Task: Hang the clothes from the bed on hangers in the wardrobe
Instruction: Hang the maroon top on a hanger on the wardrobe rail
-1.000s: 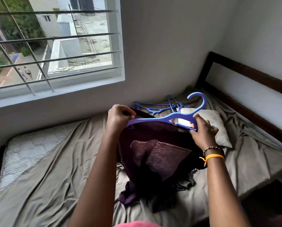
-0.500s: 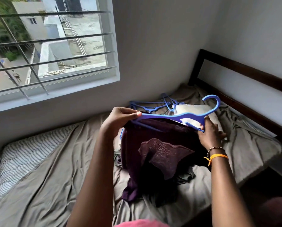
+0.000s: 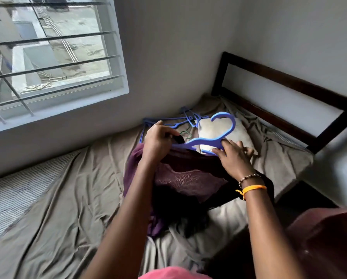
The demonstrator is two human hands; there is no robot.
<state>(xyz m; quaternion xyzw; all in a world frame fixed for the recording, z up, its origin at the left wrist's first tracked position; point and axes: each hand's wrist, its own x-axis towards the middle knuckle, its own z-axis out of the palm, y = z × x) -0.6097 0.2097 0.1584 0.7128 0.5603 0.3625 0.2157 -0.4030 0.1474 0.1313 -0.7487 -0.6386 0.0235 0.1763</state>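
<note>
Your left hand gripped purple shirt and hanger | your right hand pinched hanger's bar | spare hangers at 12 o'clock on bed

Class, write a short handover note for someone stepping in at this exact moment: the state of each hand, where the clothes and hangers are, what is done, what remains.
Left hand: grips the purple garment at the left end of the blue hanger.
Right hand: fingers hold the hanger's right side.
Both are held above the bed; the garment's lower part trails on the sheet.
Spare hangers lie beside the pillow.
Done: hanger is in the garment's top.
Left: settle it, carry it to the wardrobe, which is out of view.
</note>
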